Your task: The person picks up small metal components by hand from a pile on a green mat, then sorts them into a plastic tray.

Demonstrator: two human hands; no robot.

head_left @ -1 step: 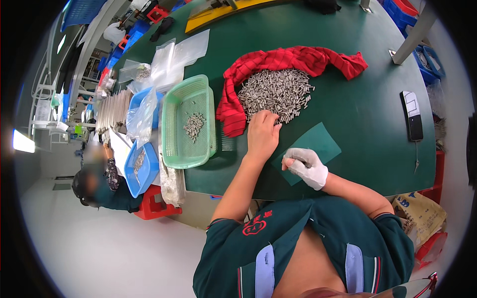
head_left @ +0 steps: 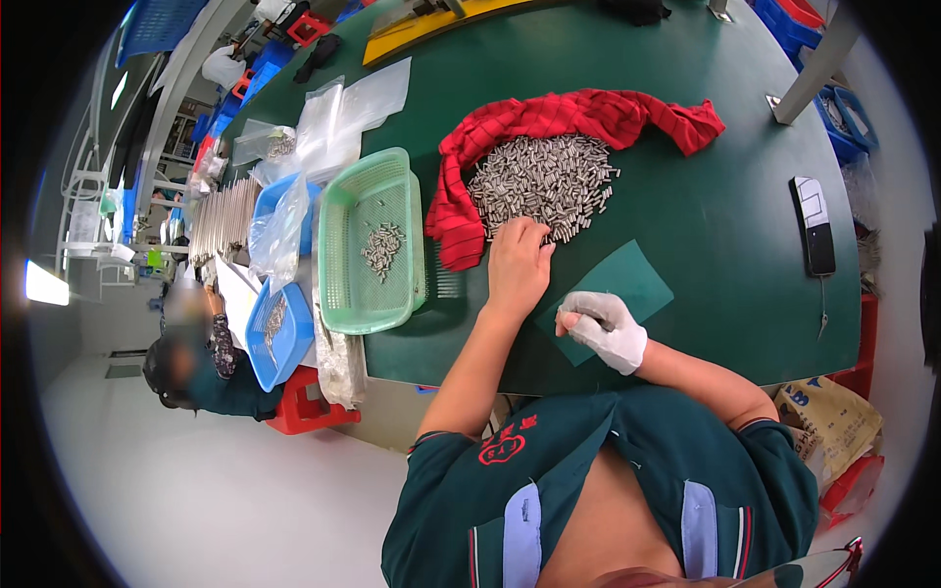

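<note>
A heap of short metal pins point(head_left: 549, 181) lies on the green table, bordered on its far and left sides by a bunched red cloth point(head_left: 569, 113) with dark lines. My left hand point(head_left: 518, 265), bare, rests at the heap's near edge. Its fingers are bent together against the pins; whatever they pinch is hidden. Closer to me, my right hand point(head_left: 605, 331) wears a white glove with bare fingertips. Thumb and fingers are closed, and I cannot make out anything between them. This hand is over the near edge of a thin green sheet point(head_left: 632, 279) lying flat on the table.
Left of the heap stands a green plastic basket point(head_left: 338, 284) with some pins inside. Beyond it are blue trays point(head_left: 263, 358) and clear plastic bags point(head_left: 358, 108). A black-and-white phone-like device point(head_left: 814, 227) lies at the right. Another person point(head_left: 211, 363) sits at far left.
</note>
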